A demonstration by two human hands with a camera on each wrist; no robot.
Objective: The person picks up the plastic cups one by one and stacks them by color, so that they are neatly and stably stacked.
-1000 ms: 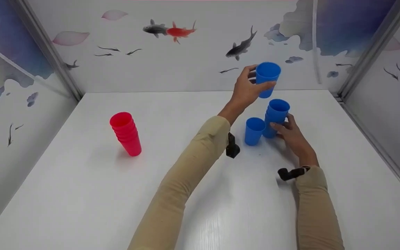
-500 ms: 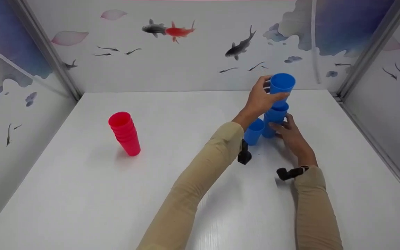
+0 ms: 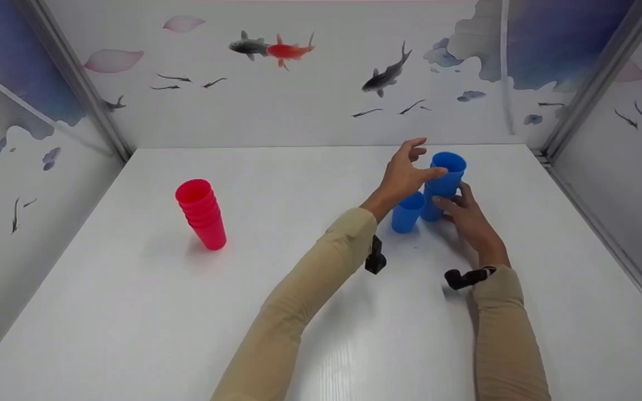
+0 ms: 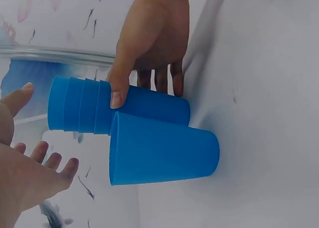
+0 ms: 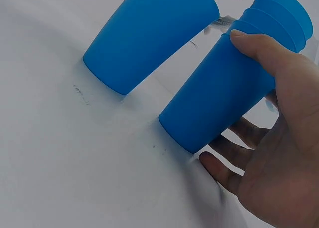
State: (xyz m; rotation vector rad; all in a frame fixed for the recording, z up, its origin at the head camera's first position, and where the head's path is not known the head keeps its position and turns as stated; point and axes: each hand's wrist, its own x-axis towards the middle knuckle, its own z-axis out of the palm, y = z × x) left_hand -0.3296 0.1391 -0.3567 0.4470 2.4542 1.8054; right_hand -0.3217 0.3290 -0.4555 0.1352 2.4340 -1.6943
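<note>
A stack of nested blue cups stands upright on the white table at the right. My right hand holds it near the bottom, the thumb across the near side and the fingers round the far side. Beside the stack's top, my left hand has its fingers spread and holds nothing; the left wrist view shows a gap between that hand and the cup rims. One single blue cup stands upright just left of the stack, partly behind the left hand in the head view.
Several nested red cups stand as a leaning-looking stack on the left of the white table. A wall painted with fish closes off the back, and side walls rise at both edges.
My left hand carried a blue cup right and down onto the stack, released it and drew back slightly to the left. The right hand has kept its hold on the stack.
</note>
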